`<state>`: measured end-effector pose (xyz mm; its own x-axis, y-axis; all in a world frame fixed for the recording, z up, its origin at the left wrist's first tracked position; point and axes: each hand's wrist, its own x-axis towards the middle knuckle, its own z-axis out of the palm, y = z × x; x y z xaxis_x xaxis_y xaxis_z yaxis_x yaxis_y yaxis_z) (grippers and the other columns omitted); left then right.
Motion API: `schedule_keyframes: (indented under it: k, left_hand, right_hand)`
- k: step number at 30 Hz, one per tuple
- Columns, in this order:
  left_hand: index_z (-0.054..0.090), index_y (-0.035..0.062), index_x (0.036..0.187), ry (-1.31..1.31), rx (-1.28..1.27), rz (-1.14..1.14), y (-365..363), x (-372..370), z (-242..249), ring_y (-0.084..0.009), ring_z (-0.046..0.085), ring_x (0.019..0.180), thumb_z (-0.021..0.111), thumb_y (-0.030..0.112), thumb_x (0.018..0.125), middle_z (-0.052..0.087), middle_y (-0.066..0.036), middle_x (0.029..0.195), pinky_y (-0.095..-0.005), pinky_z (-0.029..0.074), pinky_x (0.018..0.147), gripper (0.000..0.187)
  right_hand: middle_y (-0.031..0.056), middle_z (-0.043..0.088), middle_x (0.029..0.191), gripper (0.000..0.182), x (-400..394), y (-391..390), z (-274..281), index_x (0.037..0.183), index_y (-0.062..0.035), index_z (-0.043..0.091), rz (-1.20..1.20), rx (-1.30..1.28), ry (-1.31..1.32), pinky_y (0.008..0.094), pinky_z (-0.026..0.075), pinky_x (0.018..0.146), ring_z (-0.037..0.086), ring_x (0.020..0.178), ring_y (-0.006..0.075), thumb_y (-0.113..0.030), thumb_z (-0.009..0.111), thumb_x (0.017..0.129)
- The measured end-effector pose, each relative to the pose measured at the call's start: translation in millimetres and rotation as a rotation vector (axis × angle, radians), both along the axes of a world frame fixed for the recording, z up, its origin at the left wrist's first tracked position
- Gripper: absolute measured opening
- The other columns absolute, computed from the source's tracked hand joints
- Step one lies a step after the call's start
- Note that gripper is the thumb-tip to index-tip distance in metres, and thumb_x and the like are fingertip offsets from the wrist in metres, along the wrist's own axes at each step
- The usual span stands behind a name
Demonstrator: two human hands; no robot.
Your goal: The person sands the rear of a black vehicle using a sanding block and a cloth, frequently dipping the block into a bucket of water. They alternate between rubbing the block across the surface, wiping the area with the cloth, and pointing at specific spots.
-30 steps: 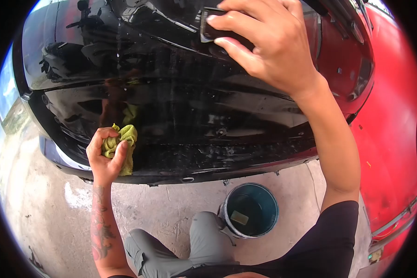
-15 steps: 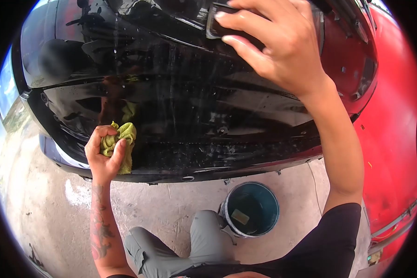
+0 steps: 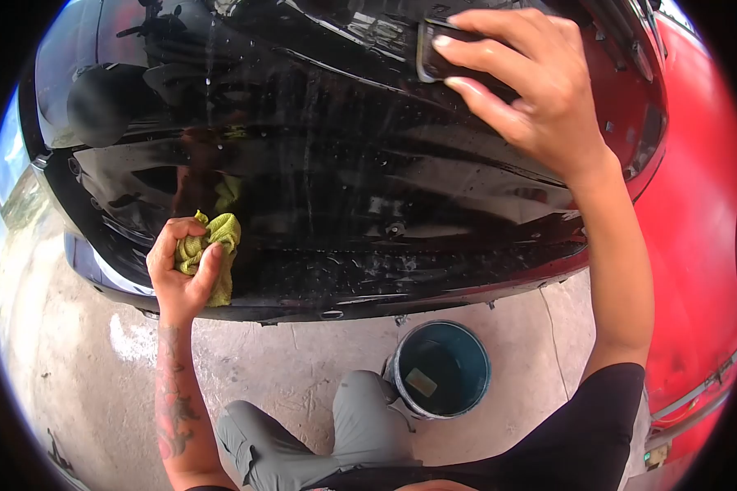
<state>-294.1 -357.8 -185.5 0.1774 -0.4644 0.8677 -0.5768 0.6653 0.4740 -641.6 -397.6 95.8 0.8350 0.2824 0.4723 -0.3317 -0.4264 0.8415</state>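
My left hand (image 3: 182, 266) is closed around a crumpled yellow-green cloth (image 3: 219, 255) at the lower left of a glossy black car panel (image 3: 303, 196). Part of the cloth hangs down below my thumb. At the upper right, my right hand (image 3: 524, 86) grips a dark rectangular block (image 3: 427, 51) between fingers and thumb. Its pale edge faces left, near or against the wet-looking upper part of the panel. My palm hides the rest of the block. Small pale drops and streaks mark the black surface.
A dark bucket (image 3: 399, 360) of water stands on the concrete floor (image 3: 295, 352) by my knees, with a pale rectangular piece (image 3: 421, 382) in it. A red car body panel (image 3: 696, 229) is close on the right. A thin cord (image 3: 553, 344) lies on the floor.
My right hand has shifted right and slightly down with the block. My left hand and the cloth stay almost in place.
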Motion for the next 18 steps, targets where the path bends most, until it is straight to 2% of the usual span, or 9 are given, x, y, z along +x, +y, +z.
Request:
schedule_keyframes:
  k: [2,5,11,14,18]
  left_hand:
    - [0.061,0.0006,0.097,-0.001,-0.008,-0.005,-0.7,1.1,-0.8,-0.0222,0.066,0.088,0.079,0.019,0.083,0.067,-0.011,0.094,-0.0327,0.051,0.084,0.029]
    - [0.059,0.0006,0.099,0.000,0.042,-0.017,0.4,2.5,-2.1,-0.0189,0.062,0.093,0.077,0.030,0.087,0.064,-0.008,0.098,-0.0317,0.049,0.088,0.036]
    - [0.059,0.0006,0.099,-0.012,0.032,0.004,0.8,1.1,-1.3,-0.0191,0.062,0.092,0.077,0.029,0.088,0.064,-0.009,0.097,-0.0316,0.049,0.087,0.036]
    - [0.061,0.0007,0.097,-0.009,0.000,0.009,1.0,-0.3,1.4,-0.0225,0.066,0.088,0.079,0.018,0.082,0.067,-0.011,0.094,-0.0332,0.052,0.084,0.029]
    - [0.061,0.0007,0.096,-0.007,0.000,0.012,0.9,-0.8,1.6,-0.0226,0.066,0.087,0.079,0.019,0.082,0.067,-0.011,0.094,-0.0331,0.052,0.083,0.029]
  right_hand:
    - [0.0024,0.070,0.108,0.028,-0.5,1.1,1.9,0.100,-0.0155,0.076,0.008,0.007,0.015,0.0374,0.041,0.081,0.063,0.090,0.0200,-0.016,0.080,0.073]
    - [0.0019,0.070,0.108,0.028,14.6,-4.6,6.8,0.100,-0.0164,0.076,0.079,-0.007,0.035,0.0375,0.040,0.080,0.063,0.090,0.0196,-0.016,0.080,0.073]
    - [0.0018,0.071,0.106,0.025,13.6,-7.0,11.1,0.100,-0.0170,0.076,0.077,-0.055,0.082,0.0367,0.039,0.081,0.063,0.091,0.0183,-0.017,0.081,0.076]
    - [0.0021,0.072,0.106,0.023,0.2,-5.2,15.2,0.101,-0.0172,0.076,-0.027,-0.114,0.126,0.0361,0.039,0.082,0.063,0.093,0.0184,-0.018,0.080,0.078]
    - [0.0025,0.072,0.107,0.019,23.4,-12.2,18.1,0.101,-0.0175,0.076,0.061,-0.112,0.128,0.0369,0.039,0.086,0.063,0.094,0.0194,-0.016,0.077,0.082]
